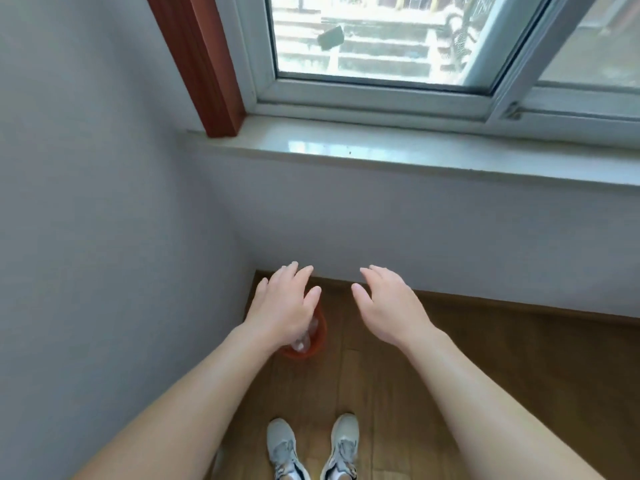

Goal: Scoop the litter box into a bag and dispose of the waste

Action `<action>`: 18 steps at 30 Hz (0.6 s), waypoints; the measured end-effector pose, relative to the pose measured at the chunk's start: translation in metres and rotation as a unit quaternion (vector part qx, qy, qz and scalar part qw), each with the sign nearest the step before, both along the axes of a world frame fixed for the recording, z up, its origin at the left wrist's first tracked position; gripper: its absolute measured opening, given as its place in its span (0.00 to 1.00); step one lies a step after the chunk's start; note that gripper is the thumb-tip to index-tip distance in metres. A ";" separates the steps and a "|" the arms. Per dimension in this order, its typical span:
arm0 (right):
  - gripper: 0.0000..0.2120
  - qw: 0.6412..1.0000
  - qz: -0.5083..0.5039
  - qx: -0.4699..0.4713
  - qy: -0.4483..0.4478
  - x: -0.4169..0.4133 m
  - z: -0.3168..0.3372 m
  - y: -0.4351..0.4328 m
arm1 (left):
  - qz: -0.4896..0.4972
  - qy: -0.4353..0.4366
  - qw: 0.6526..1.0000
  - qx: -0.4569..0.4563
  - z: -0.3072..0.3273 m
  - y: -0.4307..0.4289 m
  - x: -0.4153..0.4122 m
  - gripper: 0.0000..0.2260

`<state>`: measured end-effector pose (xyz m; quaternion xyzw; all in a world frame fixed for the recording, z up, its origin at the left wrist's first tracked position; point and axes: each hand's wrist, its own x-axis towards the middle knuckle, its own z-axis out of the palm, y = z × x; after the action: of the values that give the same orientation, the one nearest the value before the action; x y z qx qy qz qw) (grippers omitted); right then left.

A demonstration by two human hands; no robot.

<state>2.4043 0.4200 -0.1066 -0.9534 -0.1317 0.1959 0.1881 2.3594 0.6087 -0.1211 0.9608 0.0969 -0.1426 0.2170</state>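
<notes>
Two bare forearms (pixel 194 393) reach forward from the bottom edge. The left hand (pixel 282 306) and the right hand (pixel 391 306) are near each other, fingers spread and relaxed, holding nothing. Mostly hidden under the left hand, a small round orange-red plastic bin (pixel 321 332) stands on the brown wooden plank floor (pixel 485 341), close to the corner where two white walls (pixel 104 202) meet. Crumpled clear plastic (pixel 304 338) shows inside it. Grey lace-up sneakers (pixel 284 448) stand near the camera. Bare boards run on rightward along the wall's foot. Above, a pale stone window sill (pixel 381 147) juts out.
</notes>
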 end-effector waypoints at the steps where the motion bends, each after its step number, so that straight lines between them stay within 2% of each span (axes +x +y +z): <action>1: 0.23 1.000 -0.004 -0.011 -0.014 -0.007 0.012 -0.007 | -0.012 -0.003 1.000 0.002 0.013 -0.007 -0.004 0.23; 7: 0.17 0.995 -0.039 -0.043 -0.082 -0.051 0.062 -0.048 | -0.056 -0.043 0.997 0.017 0.068 -0.040 -0.029 0.22; 18: 0.20 0.973 -0.204 -0.061 -0.091 -0.136 0.115 -0.095 | -0.218 -0.116 0.969 0.023 0.111 -0.069 -0.057 0.21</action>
<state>2.2685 0.3249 0.0082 -0.9836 0.0613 0.0729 0.1530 2.3023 0.5398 -0.0099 0.9734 -0.1374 -0.0716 0.1686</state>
